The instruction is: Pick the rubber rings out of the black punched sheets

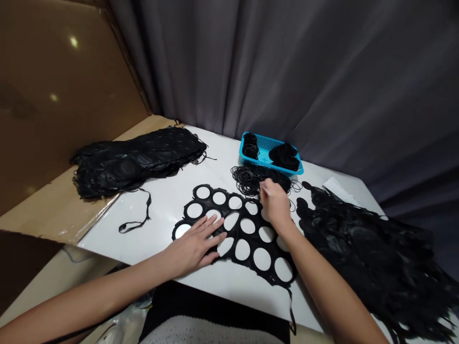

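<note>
A black, rubbery-looking sheet with rows of round holes lies on the white table in front of me; the white top shows through the holes. My left hand rests on its left part, palm down, fingers spread. Over the sheet's far edge, my right hand is closed in a pinch. Something small and pale shows at its fingertips, too unclear to name. Just beyond those fingers is a tangled heap of thin black rings, which the right hand partly covers.
Behind the rings stands a blue basket holding black bundles. A thick stack of black sheets lies at left, near a loose black strip. Another black heap spreads at right beside white paper. A grey curtain hangs behind.
</note>
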Motion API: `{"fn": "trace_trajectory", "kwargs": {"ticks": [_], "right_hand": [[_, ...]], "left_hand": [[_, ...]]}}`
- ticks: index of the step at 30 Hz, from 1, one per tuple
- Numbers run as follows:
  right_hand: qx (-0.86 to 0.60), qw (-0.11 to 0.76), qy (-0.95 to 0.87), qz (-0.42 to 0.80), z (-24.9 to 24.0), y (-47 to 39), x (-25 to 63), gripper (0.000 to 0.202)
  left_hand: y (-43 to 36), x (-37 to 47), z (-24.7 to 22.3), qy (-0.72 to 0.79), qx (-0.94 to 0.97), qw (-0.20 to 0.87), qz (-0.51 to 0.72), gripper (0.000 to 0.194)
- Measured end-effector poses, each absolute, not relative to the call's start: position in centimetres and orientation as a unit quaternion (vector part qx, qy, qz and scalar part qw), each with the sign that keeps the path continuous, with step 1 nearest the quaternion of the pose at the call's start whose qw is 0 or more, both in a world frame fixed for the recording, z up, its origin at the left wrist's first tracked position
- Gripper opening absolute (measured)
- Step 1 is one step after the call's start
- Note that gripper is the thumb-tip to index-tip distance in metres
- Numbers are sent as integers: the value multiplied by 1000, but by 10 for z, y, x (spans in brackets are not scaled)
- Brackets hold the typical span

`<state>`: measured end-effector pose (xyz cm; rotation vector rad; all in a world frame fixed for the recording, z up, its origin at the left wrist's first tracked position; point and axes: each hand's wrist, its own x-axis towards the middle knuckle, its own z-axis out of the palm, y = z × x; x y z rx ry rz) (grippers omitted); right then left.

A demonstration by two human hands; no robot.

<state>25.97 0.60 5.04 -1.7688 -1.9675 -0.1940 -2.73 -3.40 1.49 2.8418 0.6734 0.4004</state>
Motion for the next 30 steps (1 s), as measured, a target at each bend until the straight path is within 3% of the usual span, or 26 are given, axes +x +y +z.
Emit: {"fn": "trace_trajectory", "kwargs": {"ticks": [3, 7, 9, 12, 18, 30], "right_hand": [[-692, 344, -633, 32, 58, 20, 281, 14], [-663, 438, -515, 320, 59, 0, 274, 29], [-615, 451, -479, 435, 59, -17, 260, 35], [-568, 393, -512, 510, 58, -46, 234, 32], [-537, 272, -660, 449, 53, -98, 199, 16], [-538, 292, -705, 359, 44, -118, 193, 15]], "left_hand": [[-36, -28, 16, 230, 959, 90, 142, 48], [-48, -29, 19, 233, 950, 65, 195, 38], [-60, -30, 21, 225, 950, 59, 211, 32], [-79, -31, 21, 211, 955, 59, 200, 29], [-99, -34, 14, 222, 958, 15, 182, 36], [-103, -33, 10, 216, 954, 9, 206, 35]]}}
